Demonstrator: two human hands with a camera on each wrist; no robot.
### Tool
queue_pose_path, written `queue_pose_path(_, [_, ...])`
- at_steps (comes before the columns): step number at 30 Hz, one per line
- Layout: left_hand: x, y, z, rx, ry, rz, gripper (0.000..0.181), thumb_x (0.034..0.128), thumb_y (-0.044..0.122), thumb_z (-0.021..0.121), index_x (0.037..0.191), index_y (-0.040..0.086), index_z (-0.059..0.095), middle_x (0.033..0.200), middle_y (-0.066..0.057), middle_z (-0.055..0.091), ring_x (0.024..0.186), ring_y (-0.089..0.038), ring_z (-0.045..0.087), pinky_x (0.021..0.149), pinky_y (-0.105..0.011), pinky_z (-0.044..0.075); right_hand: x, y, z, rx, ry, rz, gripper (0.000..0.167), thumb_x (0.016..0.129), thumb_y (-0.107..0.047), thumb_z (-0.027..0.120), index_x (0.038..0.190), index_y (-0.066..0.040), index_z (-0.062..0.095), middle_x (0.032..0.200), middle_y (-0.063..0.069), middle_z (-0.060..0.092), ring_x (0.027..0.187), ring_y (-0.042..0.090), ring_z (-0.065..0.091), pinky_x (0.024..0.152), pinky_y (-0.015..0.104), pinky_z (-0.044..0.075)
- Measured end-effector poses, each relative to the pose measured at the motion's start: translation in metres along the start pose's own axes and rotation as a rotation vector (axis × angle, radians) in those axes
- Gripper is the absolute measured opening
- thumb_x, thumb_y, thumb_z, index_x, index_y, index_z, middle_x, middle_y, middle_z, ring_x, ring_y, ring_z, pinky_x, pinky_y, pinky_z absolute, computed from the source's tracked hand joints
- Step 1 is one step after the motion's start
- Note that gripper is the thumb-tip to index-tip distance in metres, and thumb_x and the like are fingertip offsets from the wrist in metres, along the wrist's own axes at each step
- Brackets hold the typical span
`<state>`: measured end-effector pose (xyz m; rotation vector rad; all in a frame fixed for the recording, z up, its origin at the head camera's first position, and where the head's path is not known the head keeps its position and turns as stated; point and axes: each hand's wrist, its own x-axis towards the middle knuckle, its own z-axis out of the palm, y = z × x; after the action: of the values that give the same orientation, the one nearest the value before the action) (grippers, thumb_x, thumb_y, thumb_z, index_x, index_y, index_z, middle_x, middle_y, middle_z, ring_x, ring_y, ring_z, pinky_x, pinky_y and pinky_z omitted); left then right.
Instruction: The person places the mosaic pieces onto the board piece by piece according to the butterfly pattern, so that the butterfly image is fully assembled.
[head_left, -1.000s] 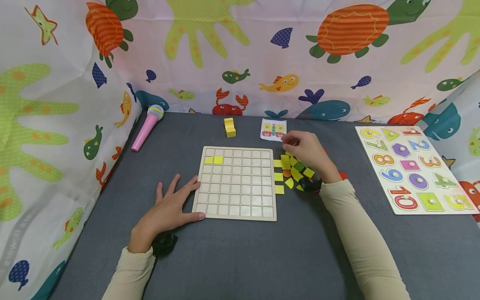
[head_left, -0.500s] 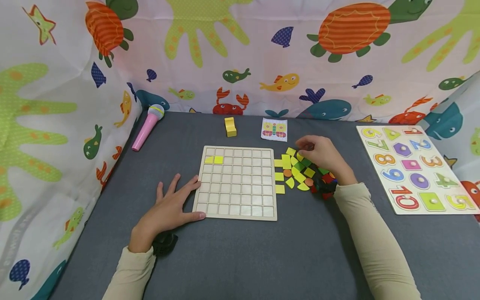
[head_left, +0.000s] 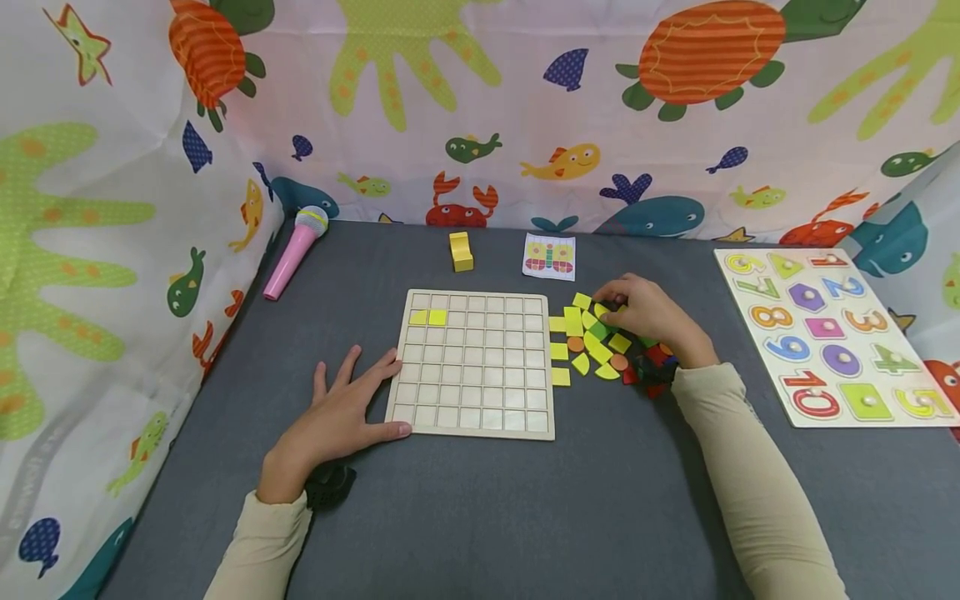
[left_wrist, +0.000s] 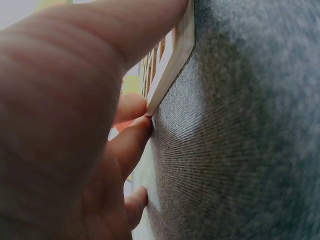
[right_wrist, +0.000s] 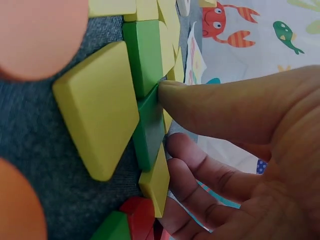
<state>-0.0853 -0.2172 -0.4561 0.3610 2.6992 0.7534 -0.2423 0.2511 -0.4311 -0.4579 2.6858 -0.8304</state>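
Observation:
The left hand (head_left: 330, 425) lies with spread fingers at the left side of a wooden grid board (head_left: 472, 437). Its thumb (left_wrist: 145, 25) and a fingertip touch the board's edge. Two yellow square tiles (head_left: 437, 317) sit side by side in the board's second row. Over the pile of coloured tiles right of the board is the right hand (head_left: 652, 312). In the right wrist view its thumb (right_wrist: 200, 102) touches a green tile (right_wrist: 150, 132), while the fingers lie beside a yellow tile (right_wrist: 156, 182). Thumb and index stand apart; the hand hides part of the pile.
A picture card (head_left: 549, 257) with a butterfly pattern lies behind the board, near a yellow block (head_left: 461, 252). A pink toy microphone (head_left: 296, 254) rests at the back left. At the right is a number puzzle board (head_left: 832, 337). A printed curtain (head_left: 480, 83) borders the table.
The right hand has moved right and slightly toward the person, from beside the card to over the tile pile. The left hand and the two tiles on the board stay put.

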Motion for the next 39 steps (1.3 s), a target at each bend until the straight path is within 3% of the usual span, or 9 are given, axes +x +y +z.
queue_pose_path(8, [-0.001, 0.002, -0.001, -0.022, 0.017, 0.010, 0.100, 0.0882, 0.061, 0.082, 0.166, 0.014, 0.042, 0.176, -0.009, 0.026, 0.161, -0.048, -0.003, 0.116, -0.076, -0.017, 0.001, -0.004, -0.001, 0.000, -0.027, 0.005, 0.031, 0.100, -0.008, 0.075, 0.128, 0.003, 0.070, 0.122, 0.023, 0.062, 0.113, 0.041, 0.053, 0.101, 0.060, 0.047])
queue_pose_path(17, [-0.001, 0.001, 0.000, -0.020, 0.022, 0.009, 0.100, 0.0875, 0.062, 0.083, 0.166, 0.015, 0.042, 0.176, -0.009, 0.027, 0.162, -0.047, -0.002, 0.116, -0.076, -0.016, 0.000, -0.005, -0.001, 0.003, 0.030, 0.001, 0.016, 0.101, -0.005, 0.072, 0.115, -0.001, 0.066, 0.104, 0.017, 0.067, 0.095, 0.033, 0.059, 0.085, 0.047, 0.054])
queue_pose_path(24, [-0.002, 0.003, 0.000, -0.018, 0.027, 0.005, 0.100, 0.0874, 0.061, 0.083, 0.166, 0.015, 0.042, 0.175, -0.010, 0.028, 0.162, -0.047, -0.002, 0.117, -0.076, -0.016, 0.000, -0.013, -0.003, 0.060, 0.032, -0.029, 0.025, 0.105, -0.007, 0.067, 0.129, 0.000, 0.071, 0.118, 0.019, 0.071, 0.102, 0.034, 0.062, 0.094, 0.051, 0.054])
queue_pose_path(32, [-0.002, 0.003, -0.001, -0.019, 0.028, 0.010, 0.099, 0.0878, 0.062, 0.082, 0.166, 0.015, 0.042, 0.175, -0.009, 0.028, 0.162, -0.047, -0.002, 0.116, -0.076, -0.016, 0.008, -0.031, 0.003, 0.118, 0.034, -0.066, 0.025, 0.103, -0.005, 0.066, 0.126, -0.001, 0.076, 0.110, 0.016, 0.073, 0.093, 0.030, 0.062, 0.081, 0.040, 0.052])
queue_pose_path(39, [-0.002, 0.003, 0.000, -0.015, 0.032, 0.012, 0.099, 0.0880, 0.061, 0.083, 0.166, 0.015, 0.043, 0.175, -0.010, 0.028, 0.162, -0.048, -0.001, 0.116, -0.077, -0.015, 0.020, -0.050, 0.015, 0.217, 0.023, -0.097, 0.014, 0.102, -0.005, 0.069, 0.114, -0.002, 0.075, 0.109, 0.016, 0.074, 0.098, 0.031, 0.066, 0.089, 0.040, 0.055])
